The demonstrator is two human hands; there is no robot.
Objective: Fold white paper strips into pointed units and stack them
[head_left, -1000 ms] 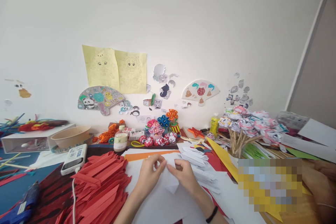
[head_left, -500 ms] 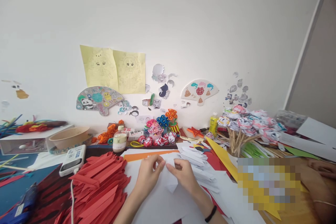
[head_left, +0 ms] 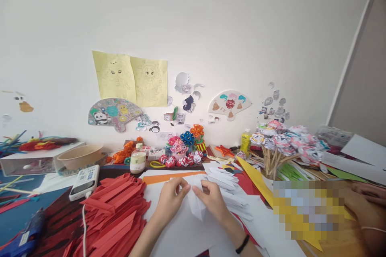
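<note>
Between both hands is a small folded piece of white paper (head_left: 197, 208), its pointed end hanging down toward me. My left hand (head_left: 174, 194) pinches its upper left edge with thumb and fingertips. On the other side my right hand (head_left: 210, 196) grips it the same way, the two thumbs almost meeting. Underneath lie large white sheets (head_left: 181, 233) with an orange sheet (head_left: 171, 178) at their back edge. A heap of folded red paper strips (head_left: 117, 213) is left of my left hand, and a pile of folded white strips (head_left: 224, 182) is beyond my right hand.
A power bank (head_left: 85, 182) with a white cable and a blue glue gun (head_left: 27, 235) lie at left. A bottle (head_left: 138, 160) stands behind the red strips. Paper flowers on sticks (head_left: 280, 148) stand at right. Another person's hand (head_left: 369, 192) rests at the right edge.
The folded white paper has turned slightly between my fingers, and more of its pointed lower part shows. Both hands stay in nearly the same place.
</note>
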